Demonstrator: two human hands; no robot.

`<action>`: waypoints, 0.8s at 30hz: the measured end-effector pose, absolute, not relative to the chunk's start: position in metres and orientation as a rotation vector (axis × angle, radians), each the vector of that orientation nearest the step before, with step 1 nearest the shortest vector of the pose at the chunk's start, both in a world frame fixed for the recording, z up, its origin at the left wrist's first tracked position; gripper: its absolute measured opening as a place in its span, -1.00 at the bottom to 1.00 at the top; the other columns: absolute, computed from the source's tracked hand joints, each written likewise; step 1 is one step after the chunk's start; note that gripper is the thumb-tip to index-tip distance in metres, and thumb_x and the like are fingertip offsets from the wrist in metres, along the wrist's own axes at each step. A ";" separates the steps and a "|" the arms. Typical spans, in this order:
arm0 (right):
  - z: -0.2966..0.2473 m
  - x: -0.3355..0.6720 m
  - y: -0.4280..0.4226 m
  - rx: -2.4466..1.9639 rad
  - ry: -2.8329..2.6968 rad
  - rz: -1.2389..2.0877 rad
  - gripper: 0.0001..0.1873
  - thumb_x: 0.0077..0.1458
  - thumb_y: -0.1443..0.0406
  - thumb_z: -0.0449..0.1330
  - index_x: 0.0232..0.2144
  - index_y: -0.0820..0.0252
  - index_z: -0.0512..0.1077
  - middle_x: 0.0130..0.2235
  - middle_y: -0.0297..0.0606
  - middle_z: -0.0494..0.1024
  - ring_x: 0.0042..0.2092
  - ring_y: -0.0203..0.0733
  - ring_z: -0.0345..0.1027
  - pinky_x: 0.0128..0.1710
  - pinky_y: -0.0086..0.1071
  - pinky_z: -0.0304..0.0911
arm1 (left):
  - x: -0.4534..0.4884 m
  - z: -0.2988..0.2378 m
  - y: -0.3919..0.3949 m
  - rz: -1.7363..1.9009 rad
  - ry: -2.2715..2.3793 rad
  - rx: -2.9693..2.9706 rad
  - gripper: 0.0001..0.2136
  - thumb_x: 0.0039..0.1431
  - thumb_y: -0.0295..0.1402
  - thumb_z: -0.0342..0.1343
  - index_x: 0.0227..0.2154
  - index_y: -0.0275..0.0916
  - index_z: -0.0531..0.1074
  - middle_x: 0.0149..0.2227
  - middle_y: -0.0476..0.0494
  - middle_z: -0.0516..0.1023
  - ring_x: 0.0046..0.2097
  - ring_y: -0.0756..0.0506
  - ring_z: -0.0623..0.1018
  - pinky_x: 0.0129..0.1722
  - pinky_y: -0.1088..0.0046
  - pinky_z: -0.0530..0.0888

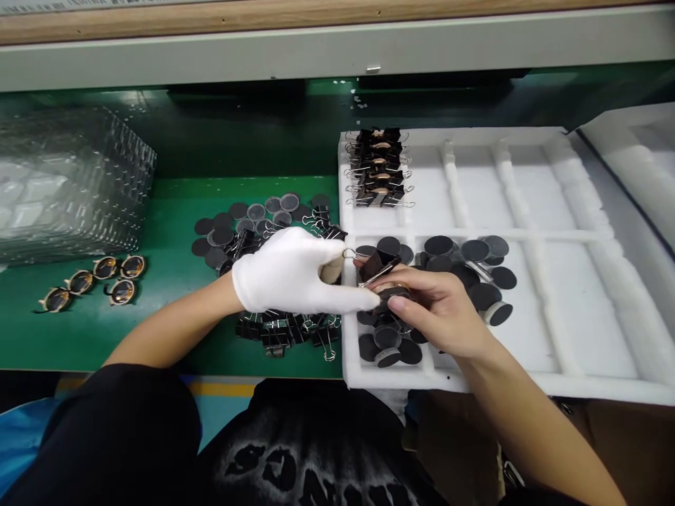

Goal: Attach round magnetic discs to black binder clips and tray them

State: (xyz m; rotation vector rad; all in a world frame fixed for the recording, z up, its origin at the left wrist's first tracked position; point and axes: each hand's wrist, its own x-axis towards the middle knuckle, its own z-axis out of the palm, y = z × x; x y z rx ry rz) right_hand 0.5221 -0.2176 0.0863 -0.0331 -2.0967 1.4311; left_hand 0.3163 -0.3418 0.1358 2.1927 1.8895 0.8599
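My left hand, in a white glove, is closed at a black binder clip. Its index fingertip is by the clip's wire handle, and its thumb touches a round piece with a black face. My bare right hand pinches that round piece between thumb and fingers, over the white foam tray. The clip is against the piece's upper side; fingers partly hide where they meet. Loose binder clips and dark discs lie around and beyond my left hand on the green table.
Clipped round pieces stand in a row in the tray's back left compartment. More black discs fill the front compartments. At left are stacked clear plastic trays and several gold-rimmed round parts. A shelf edge crosses the back.
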 end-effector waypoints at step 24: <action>0.096 0.532 -0.209 -0.129 -2.182 1.386 -0.90 0.26 0.26 0.32 -0.21 0.06 0.66 -0.16 -0.22 0.68 -0.15 -0.14 0.58 -0.18 -0.33 0.51 | 0.319 0.132 -0.347 0.978 1.901 2.216 -0.50 0.20 -0.18 0.13 -0.68 -0.23 -0.01 -0.67 0.13 -0.03 -0.55 0.10 0.00 -0.57 0.48 0.02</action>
